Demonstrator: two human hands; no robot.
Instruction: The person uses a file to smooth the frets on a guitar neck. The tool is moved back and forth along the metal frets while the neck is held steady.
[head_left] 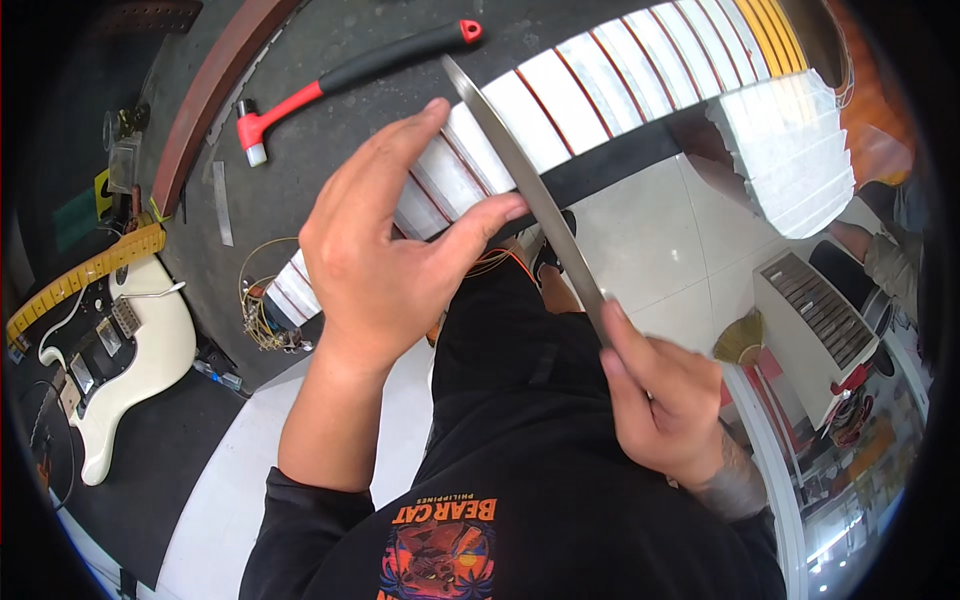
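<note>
A guitar neck (585,85) lies across the dark bench, its fingerboard covered in white tape with the reddish fret lines showing between the strips. My right hand (665,405) is closed round the near end of a long flat metal file (540,205). The file slants over the neck, its far end past the neck's far edge; whether it touches the frets I cannot tell. My left hand (370,235) spans the neck just left of the file, fingers stretched and thumb apart. Its thumb tip is right beside the file's edge.
A red and black hammer (320,87) lies beyond the neck, with a thin metal strip (222,205) nearer. Coiled strings (262,310) sit by the neck's left end. At left is a cream electric guitar (155,335). White taped strips (790,150) hang beside an orange-brown guitar body (885,110).
</note>
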